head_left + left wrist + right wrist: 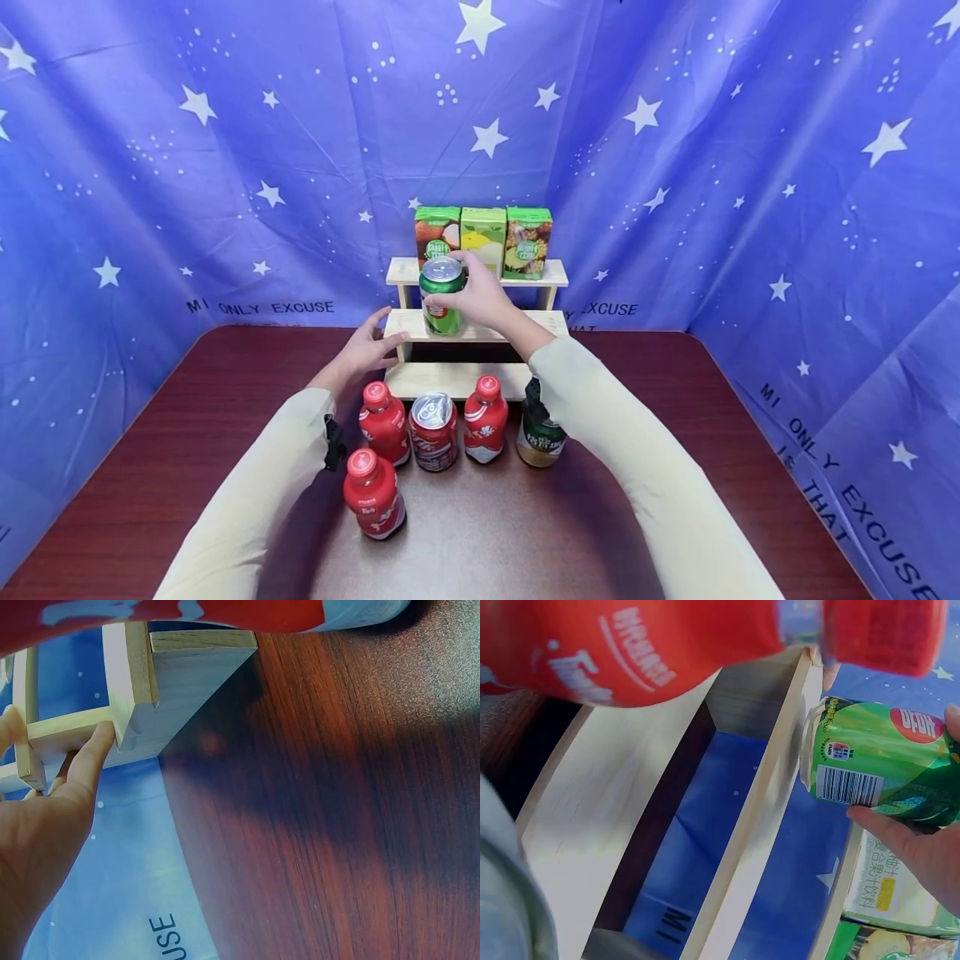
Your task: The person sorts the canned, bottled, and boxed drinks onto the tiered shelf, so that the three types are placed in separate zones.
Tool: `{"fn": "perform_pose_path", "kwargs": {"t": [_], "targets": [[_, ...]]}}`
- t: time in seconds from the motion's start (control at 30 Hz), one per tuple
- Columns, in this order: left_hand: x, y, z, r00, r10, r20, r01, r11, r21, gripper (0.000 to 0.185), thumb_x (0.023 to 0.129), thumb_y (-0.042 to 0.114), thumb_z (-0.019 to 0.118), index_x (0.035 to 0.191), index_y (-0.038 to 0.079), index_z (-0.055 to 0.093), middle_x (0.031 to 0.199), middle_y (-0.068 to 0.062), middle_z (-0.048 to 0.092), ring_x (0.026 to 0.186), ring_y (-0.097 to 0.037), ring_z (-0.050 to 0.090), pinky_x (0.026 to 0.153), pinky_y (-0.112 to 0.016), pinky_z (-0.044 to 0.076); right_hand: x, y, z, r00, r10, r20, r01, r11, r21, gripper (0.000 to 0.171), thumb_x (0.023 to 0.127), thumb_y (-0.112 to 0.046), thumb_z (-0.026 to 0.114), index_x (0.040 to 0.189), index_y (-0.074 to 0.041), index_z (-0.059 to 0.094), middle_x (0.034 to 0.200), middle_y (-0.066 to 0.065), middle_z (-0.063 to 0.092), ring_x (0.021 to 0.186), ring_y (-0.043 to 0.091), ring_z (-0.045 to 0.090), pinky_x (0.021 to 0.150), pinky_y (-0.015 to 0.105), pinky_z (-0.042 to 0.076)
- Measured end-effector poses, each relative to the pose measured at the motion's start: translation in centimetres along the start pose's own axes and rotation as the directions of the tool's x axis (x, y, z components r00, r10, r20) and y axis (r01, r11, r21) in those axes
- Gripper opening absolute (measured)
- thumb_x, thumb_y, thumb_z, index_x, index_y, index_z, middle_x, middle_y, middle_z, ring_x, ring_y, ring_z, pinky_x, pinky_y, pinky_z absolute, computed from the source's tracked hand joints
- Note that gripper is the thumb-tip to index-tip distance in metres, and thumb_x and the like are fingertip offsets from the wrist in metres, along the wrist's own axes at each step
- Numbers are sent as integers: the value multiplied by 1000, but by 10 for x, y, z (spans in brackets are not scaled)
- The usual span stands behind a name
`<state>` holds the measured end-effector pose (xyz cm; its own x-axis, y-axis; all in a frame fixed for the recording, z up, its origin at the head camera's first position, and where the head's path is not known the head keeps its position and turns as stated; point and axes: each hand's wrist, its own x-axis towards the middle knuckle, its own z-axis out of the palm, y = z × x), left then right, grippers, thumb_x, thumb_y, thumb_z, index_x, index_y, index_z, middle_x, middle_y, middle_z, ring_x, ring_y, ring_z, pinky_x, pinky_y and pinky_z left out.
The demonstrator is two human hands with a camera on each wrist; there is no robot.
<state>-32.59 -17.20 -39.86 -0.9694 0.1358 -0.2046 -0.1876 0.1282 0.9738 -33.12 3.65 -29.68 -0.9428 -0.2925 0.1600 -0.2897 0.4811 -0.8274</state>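
Note:
My right hand [483,296] grips a green soda can [442,312] round its side, thumb in front and fingers behind. The can is upright at the left part of the middle tier of a wooden stepped shelf [517,325]. In the right wrist view, the can's base [808,746] is right at that tier's board. My left hand [363,350] is at the shelf's left end, its fairly straight fingers touching the middle tier and its support. The left wrist view shows a finger [94,754] against the wooden frame.
Three juice boxes [483,237] stand in a row on the top tier. Before the shelf are red bottles [384,425], a red can [433,437] and a dark green can [540,437], partly behind the right cuff. Another red bottle [375,500] stands nearer. A starry blue cloth [337,167] hangs behind.

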Motion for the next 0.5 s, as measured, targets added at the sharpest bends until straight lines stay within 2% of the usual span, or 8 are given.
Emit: {"fn": "perform_pose_path", "kwargs": {"t": [0.3,0.5], "targets": [[1,-5,4,1000,2,5,-2,1000,-6,75,95,13,53,152,19,5,139,-30,31,128,-41,41,100,-49,47,6,8,5,999,46,-1,-46,998,32,79,77,-28,78,140,-13,34,130,7,50,119,23,52,101,41,47],[-2,-1,1,1000,-3,-10,3,1000,-11,75,95,12,53,152,21,6,139,-30,31,127,-42,41,100,-50,47,7,8,6,999,53,-5,-52,995,84,81,76,-31,78,141,-15,32,130,6,50,118,23,52,101,42,47]]}}
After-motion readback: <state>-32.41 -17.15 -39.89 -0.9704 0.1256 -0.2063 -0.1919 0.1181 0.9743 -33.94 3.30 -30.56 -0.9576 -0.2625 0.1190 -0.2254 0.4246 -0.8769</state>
